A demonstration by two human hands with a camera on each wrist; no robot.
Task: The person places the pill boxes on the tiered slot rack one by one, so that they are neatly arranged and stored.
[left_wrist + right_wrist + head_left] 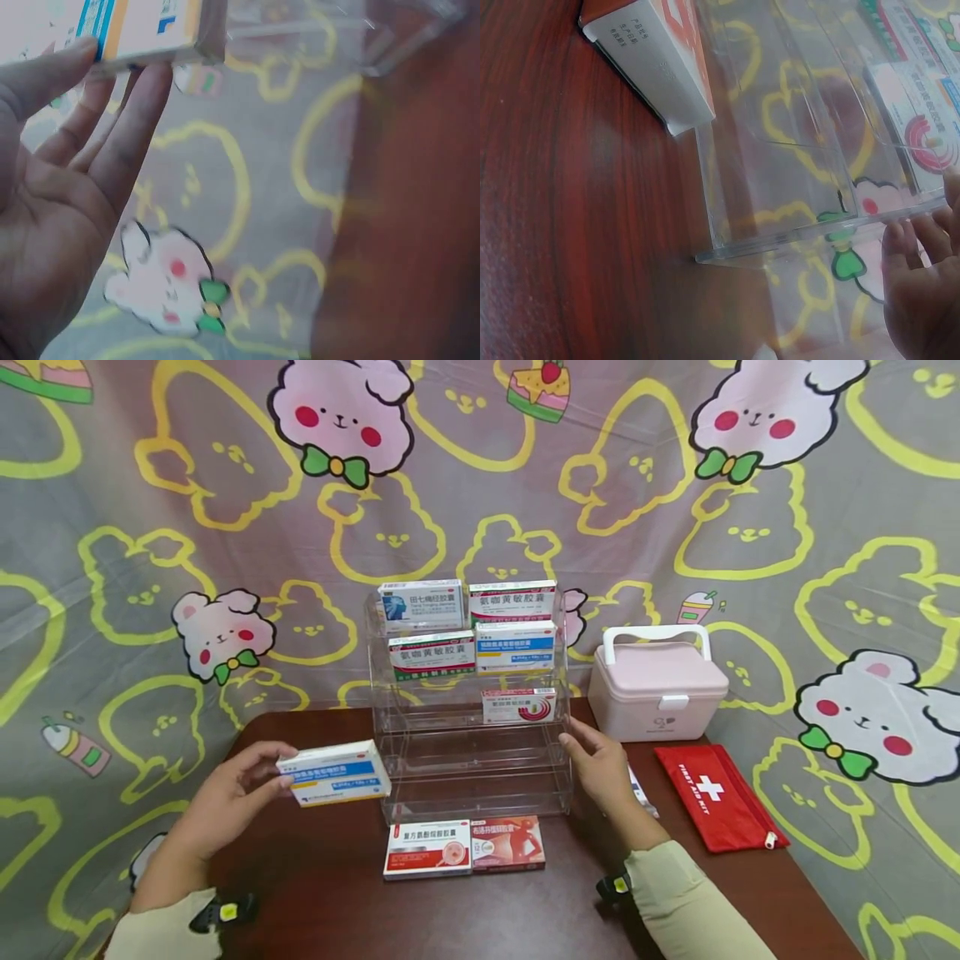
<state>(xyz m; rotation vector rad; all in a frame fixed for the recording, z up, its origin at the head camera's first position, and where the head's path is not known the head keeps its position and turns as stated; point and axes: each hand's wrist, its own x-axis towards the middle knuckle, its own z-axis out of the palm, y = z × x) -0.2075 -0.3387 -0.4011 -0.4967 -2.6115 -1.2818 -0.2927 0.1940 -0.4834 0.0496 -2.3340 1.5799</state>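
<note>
My left hand (pixel 232 802) pinches a blue-and-white medicine box (pixel 337 773) between thumb and fingers, left of a clear display rack (pixel 472 768). In the left wrist view, the thumb (pixel 75 56) lies on the box's printed face, with fingertips beneath. My right hand (pixel 603 772) holds the rack's right side edge; the right wrist view shows its fingers (pixel 900 244) against the clear side panel. Medicine boxes such as the white-and-blue one (pixel 423 606) fill the upper tiers. A red-and-white box (pixel 517 706) sits on the tier below, at right.
Two reddish boxes, one white-and-red (pixel 427 849) and one orange-red (pixel 508 843), lie before the rack. To its right stand a pink lidded case (pixel 660 685) and a red first aid pouch (pixel 720 797). A box partly hidden by the right forearm lies there too.
</note>
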